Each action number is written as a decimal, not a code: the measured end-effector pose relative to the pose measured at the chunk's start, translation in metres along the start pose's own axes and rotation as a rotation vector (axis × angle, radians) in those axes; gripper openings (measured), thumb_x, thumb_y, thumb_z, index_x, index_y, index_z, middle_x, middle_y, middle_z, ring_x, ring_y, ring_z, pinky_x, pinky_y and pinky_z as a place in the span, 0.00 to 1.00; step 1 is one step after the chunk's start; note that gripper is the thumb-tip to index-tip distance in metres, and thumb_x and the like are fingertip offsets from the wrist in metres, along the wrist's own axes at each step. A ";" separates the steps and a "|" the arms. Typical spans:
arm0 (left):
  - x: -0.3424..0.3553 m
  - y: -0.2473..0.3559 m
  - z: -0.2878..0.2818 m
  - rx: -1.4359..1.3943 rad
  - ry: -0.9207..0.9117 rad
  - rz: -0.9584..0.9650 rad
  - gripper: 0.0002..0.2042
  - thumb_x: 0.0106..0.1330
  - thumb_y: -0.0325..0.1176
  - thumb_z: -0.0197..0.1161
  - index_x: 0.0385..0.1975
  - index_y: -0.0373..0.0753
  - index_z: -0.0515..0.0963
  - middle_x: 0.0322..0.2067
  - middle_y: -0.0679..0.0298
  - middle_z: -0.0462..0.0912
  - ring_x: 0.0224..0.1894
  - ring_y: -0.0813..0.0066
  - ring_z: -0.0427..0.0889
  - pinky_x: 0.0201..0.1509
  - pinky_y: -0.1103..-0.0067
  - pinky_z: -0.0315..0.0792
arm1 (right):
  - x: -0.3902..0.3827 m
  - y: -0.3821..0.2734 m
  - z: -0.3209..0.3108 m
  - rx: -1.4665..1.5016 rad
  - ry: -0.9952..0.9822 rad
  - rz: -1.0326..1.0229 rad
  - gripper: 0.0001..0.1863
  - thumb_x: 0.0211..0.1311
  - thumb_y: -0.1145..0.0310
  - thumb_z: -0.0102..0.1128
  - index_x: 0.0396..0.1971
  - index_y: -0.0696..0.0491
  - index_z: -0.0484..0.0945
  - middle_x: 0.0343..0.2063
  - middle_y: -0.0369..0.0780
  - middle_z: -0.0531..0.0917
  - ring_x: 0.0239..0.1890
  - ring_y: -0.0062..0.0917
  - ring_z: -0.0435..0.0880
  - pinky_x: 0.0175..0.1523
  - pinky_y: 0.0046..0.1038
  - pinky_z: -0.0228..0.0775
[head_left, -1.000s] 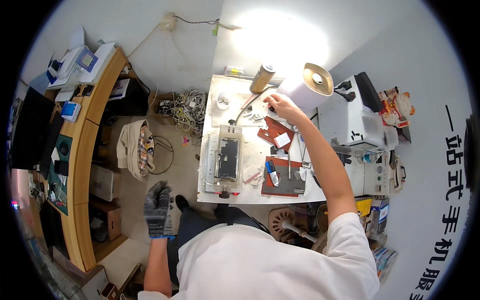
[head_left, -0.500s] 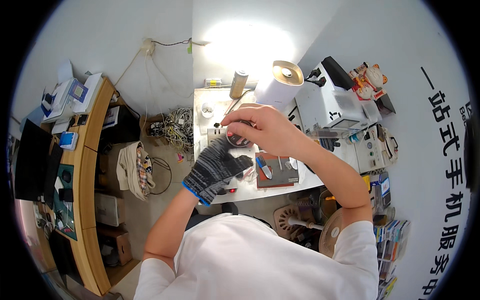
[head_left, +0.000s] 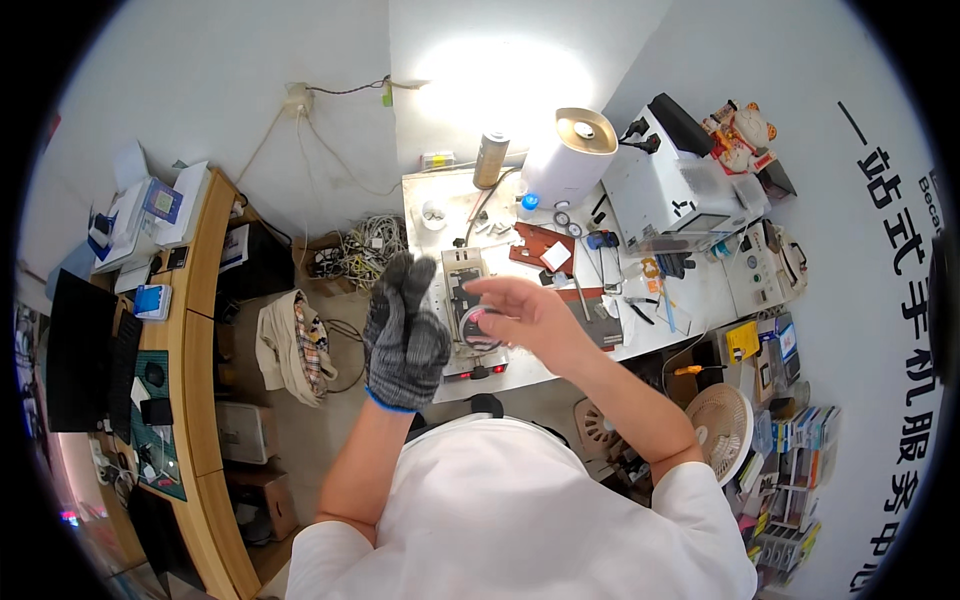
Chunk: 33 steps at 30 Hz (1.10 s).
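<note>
My left hand [head_left: 405,335] wears a dark grey knitted glove with a blue cuff; its fingers point up, open, beside the metal fixture [head_left: 463,262] on the white bench [head_left: 548,375]. My bare right hand [head_left: 535,330] holds a small round spool [head_left: 478,337] over that fixture, just right of the glove. The fixture is partly hidden by both hands and has red lights at its front. Beyond lie red-brown mats [head_left: 530,240] with small tools, a white cup [head_left: 433,212] and a cylindrical canister [head_left: 490,160].
A white appliance [head_left: 568,160] and a boxy machine [head_left: 670,185] stand at the back right. A wooden desk [head_left: 195,365] with a monitor runs along the left. A cable pile [head_left: 370,250], a draped jacket [head_left: 285,345] and a fan [head_left: 720,430] are around the bench.
My left hand rose from below the bench edge and now points upward. My right hand came from the back of the bench with the spool and has since shifted slightly lower.
</note>
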<state>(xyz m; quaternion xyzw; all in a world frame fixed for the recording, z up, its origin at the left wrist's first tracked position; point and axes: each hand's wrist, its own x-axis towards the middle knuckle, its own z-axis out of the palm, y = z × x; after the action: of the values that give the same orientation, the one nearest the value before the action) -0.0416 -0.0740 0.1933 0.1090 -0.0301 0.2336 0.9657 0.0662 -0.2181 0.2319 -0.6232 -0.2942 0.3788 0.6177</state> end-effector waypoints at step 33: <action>-0.070 0.018 -0.059 0.501 -0.060 -0.896 0.20 0.69 0.48 0.49 0.36 0.34 0.76 0.27 0.58 0.79 0.25 0.73 0.76 0.31 0.79 0.70 | -0.017 0.089 0.005 0.214 0.080 0.108 0.21 0.60 0.80 0.52 0.54 0.59 0.70 0.40 0.36 0.77 0.41 0.14 0.75 0.44 0.17 0.67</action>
<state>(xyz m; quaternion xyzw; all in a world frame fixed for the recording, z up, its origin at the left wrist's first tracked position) -0.1114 -0.0759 0.1319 0.3460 0.0489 -0.2063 0.9140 0.0435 -0.2348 0.1455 -0.5833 -0.1932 0.4156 0.6706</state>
